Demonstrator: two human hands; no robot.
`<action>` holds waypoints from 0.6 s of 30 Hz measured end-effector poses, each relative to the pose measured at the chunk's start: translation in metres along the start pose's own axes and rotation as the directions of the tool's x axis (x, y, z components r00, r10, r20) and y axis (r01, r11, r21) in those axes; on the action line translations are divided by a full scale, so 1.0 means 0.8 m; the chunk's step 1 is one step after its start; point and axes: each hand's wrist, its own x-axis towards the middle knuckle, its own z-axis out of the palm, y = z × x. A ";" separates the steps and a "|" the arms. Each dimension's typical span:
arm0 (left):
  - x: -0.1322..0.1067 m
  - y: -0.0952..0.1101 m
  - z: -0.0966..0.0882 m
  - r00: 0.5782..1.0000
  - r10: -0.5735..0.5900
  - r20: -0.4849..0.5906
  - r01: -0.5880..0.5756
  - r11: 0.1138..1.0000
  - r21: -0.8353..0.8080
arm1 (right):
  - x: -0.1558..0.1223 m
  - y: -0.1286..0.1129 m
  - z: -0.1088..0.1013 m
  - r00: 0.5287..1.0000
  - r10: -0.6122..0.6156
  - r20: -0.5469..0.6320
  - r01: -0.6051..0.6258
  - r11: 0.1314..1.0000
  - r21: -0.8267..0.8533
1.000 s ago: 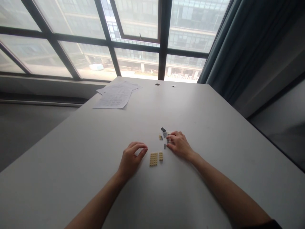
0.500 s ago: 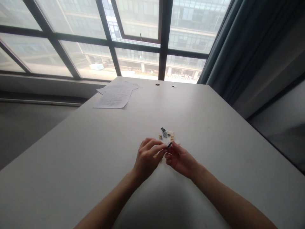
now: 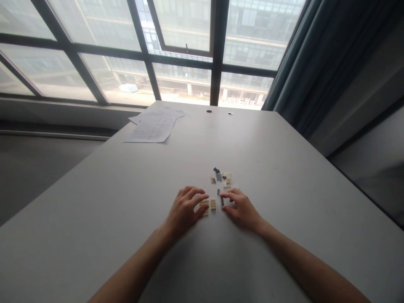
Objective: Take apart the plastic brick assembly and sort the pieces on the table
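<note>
My right hand has its thumb and index finger at the two ends of a long dark grey toy brick, low over the table. My left hand is open, fingers curved and apart, beside a group of tan toy bricks that its thumb partly covers. Whether the thumb touches them I cannot tell. Between the hands lies a smaller tan brick. A short grey brick is just beyond the right fingertips.
Farther out sit grey bricks, small black pieces, a tan-and-grey piece and white and tan bricks. Printed sheets lie at the far left of the white table. Windows and a curtain stand behind.
My hands have moved apart and down from where they met over the dark grey brick. My left hand has let go; the brick is now at my right fingers. The tan bricks have come into view.
</note>
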 end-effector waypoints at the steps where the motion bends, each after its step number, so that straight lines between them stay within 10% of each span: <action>1: -0.001 0.001 0.003 0.999 0.001 0.033 -0.001 1.000 0.002 | 0.000 0.001 0.003 1.000 -0.017 0.007 0.017 0.999 -0.030; 18: 0.002 0.012 0.012 0.994 0.036 0.105 -0.039 0.999 0.029 | -0.004 -0.003 0.020 1.000 -0.022 -0.014 0.019 0.983 -0.182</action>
